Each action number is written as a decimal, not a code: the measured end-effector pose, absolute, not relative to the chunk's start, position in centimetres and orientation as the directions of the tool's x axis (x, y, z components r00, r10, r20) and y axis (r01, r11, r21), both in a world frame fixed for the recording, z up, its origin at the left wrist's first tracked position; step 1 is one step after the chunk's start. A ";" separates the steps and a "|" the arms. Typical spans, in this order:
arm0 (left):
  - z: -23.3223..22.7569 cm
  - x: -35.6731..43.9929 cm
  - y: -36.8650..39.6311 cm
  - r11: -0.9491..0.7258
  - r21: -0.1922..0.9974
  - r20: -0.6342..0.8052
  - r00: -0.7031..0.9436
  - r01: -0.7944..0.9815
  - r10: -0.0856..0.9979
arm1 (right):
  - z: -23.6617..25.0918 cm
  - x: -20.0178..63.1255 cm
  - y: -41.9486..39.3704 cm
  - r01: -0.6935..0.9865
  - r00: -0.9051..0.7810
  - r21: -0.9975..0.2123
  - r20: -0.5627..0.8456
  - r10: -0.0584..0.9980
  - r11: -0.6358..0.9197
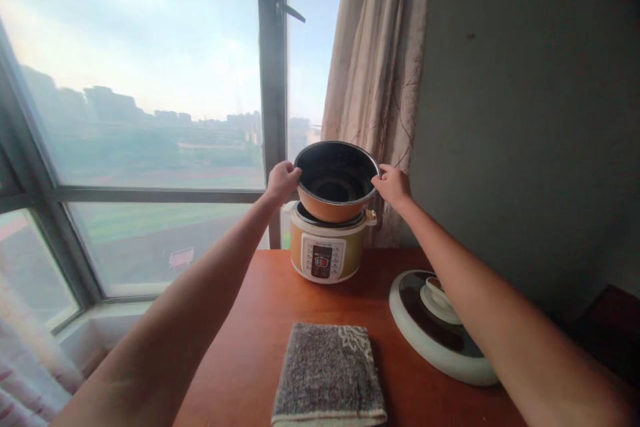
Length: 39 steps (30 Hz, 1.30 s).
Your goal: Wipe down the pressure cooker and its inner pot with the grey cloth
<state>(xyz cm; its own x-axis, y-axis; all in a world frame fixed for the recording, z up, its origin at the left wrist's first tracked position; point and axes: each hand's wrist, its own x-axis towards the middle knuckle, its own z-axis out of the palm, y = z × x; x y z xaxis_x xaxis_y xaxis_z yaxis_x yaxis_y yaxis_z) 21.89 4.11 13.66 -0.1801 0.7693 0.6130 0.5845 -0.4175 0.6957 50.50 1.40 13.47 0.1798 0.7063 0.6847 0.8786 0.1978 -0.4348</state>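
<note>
Between my two hands is the inner pot [336,208] of a cooker, dark inside and orange-brown outside, tilted so that I see into it. My left hand [284,181] pinches its rim on the left, and my right hand [393,184] grips the rim on the right. Just below the pot stands the electric pressure cooker [300,247], gold and white with a control panel on its front. The pot's bottom overlaps the cooker's opening in view; whether they touch, I cannot tell.
The cooker's round lid [415,340], white-rimmed with a knob, lies on the wooden table [240,347] at right, partly behind my right forearm. A folded grey towel [327,373] is at the front. A window [150,80] and a curtain [377,47] stand behind.
</note>
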 end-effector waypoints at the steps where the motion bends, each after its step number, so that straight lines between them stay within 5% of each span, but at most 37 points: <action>1: 13.4 21.8 4.8 -0.403 0.689 0.606 -0.173 0.603 0.776 | 13.1 50.5 1.9 0.881 0.180 -0.432 0.679 0.711 0.190; 13: 10.1 20.4 8.1 -0.161 0.611 0.406 -0.133 0.775 0.904 | 10.3 48.9 4.9 0.929 0.145 -0.362 0.550 0.823 0.078; 29: 9.6 20.9 8.0 -0.069 0.300 0.200 0.008 0.952 0.980 | 8.1 48.8 5.9 0.961 0.099 -0.277 0.323 0.941 -0.006; 39: 7.6 20.7 3.2 -0.043 0.181 0.212 0.004 0.983 0.977 | 4.8 48.8 3.2 0.945 0.094 -0.326 0.290 0.952 0.006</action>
